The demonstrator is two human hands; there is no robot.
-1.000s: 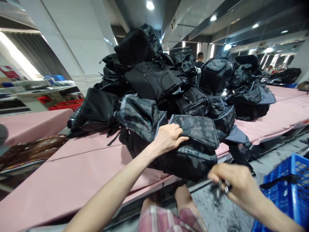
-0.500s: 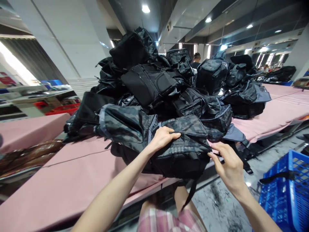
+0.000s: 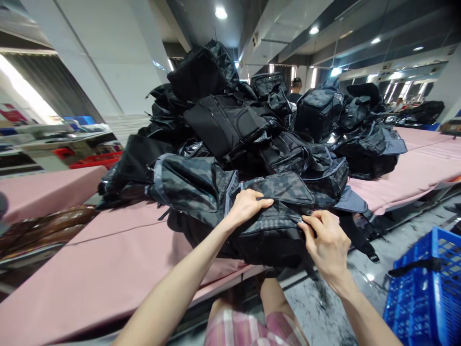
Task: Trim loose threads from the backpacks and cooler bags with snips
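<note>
Black-grey camo backpack (image 3: 266,240) lies at the front edge of the pink table (image 3: 118,259), pile of bags (image 3: 230,120) right behind, no slack that way. Left hand (image 3: 251,205): thumb and fingers clamped on its flap edge. Right hand (image 3: 327,240): thumb and forefinger together at its right end; bit between too small to tell. Bare table to the left; open floor (image 3: 382,281) between right arm and blue crate (image 3: 414,283).

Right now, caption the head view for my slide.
Bare left hand on a grey-black camouflage fabric backpack, right hand pinching at its end, pink-covered table beneath.
</note>
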